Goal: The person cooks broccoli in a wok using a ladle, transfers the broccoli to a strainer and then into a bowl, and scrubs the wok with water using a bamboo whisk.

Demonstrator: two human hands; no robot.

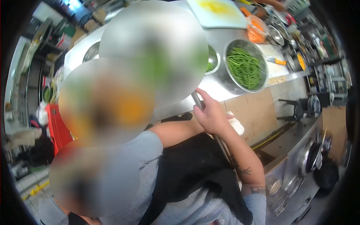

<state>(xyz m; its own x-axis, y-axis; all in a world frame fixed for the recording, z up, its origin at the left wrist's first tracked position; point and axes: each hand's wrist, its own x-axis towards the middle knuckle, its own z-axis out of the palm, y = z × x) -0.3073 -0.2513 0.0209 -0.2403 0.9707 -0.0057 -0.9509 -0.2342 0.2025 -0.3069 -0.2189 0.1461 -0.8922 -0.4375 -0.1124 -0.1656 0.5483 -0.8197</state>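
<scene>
My right hand (212,114) is closed around a long grey rod (197,99), which slants from the table edge down past my wrist toward my black apron (187,157). My left forearm crosses behind the right wrist. Little of my left hand (229,116) shows there, its fingertips against a white, soft-looking object (236,126); the rest is hidden. Beyond the right hand, a metal colander (264,77) full of green beans (243,67) stands on the steel table (221,87). A smaller metal bowl (214,60) with something green is partly covered by blur.
Blurred circles hide the left part of the table. Farther back lie a pale cutting board (221,22) with yellow residue, a bag of orange pieces (256,30) and a yellow-handled knife (275,60). Another person's arm (273,3) reaches in. Pans (305,157) hang or stand at right.
</scene>
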